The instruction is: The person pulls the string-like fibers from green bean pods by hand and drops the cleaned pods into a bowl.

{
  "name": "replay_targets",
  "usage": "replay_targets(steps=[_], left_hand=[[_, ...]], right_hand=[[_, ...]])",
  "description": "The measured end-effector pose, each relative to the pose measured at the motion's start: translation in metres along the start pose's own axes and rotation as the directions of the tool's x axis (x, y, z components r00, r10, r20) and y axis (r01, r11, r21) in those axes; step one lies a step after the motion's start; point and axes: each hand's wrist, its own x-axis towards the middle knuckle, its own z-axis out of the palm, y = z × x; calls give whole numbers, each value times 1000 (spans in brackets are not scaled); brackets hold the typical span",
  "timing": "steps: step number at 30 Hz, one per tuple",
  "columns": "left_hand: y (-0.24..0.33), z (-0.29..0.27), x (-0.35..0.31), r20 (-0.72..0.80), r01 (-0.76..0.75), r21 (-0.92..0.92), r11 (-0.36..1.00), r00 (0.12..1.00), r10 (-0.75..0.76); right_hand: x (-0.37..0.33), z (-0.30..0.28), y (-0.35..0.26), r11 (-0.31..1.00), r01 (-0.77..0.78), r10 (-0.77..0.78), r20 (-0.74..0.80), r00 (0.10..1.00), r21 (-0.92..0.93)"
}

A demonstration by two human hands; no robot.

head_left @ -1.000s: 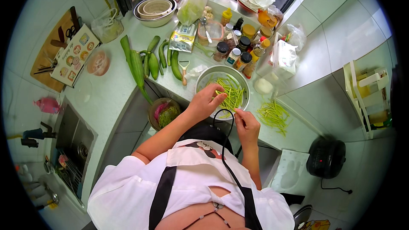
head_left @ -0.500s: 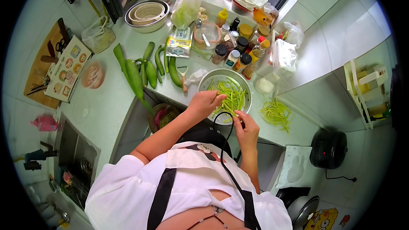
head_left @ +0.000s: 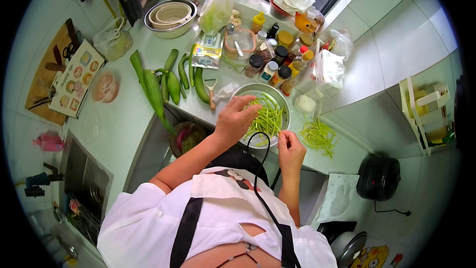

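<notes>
On the left of the bench (head_left: 116,111) we see long green gourds (head_left: 155,92) lying together, then a peeler (head_left: 211,100) with a wooden handle. Next comes our left hand (head_left: 235,120), above the left side of the metal bowl (head_left: 246,91); its grip is loose, the fingers apart, and no stem is clearly held. The thin green stems (head_left: 268,116) lie in this bowl in a loose heap. Our right hand (head_left: 291,150) is at the bowl's near right rim; thumb and forefinger are together, but we cannot tell if a stem is between them. Farther right, a second pile of stems (head_left: 318,136) lies on the bench. We judge that the step in hand is picking through the stems, and the next move calls for a light, exact pinch on one stem.
</notes>
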Motion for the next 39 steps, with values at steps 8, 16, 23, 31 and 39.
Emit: replay_targets(steps=[8, 16, 23, 31, 39], left_hand=[[-5, 10, 2, -15, -199, 229, 953, 978, 209], [2, 33, 1, -71, 72, -42, 996, 995, -75], [29, 31, 9, 200, 417, -500, 759, 909, -367], [38, 35, 12, 224, 374, -382, 845, 925, -308], [44, 37, 15, 321, 405, -310, 860, 896, -307]], right_hand=[[18, -18, 8, 993, -38, 7, 267, 964, 109], [28, -31, -2, 950, -3, -96, 301, 949, 312], [23, -26, 7, 979, 38, -72, 164, 984, 203], [27, -34, 2, 970, 197, -217, 139, 966, 144], [26, -39, 9, 971, 220, -230, 126, 965, 89]])
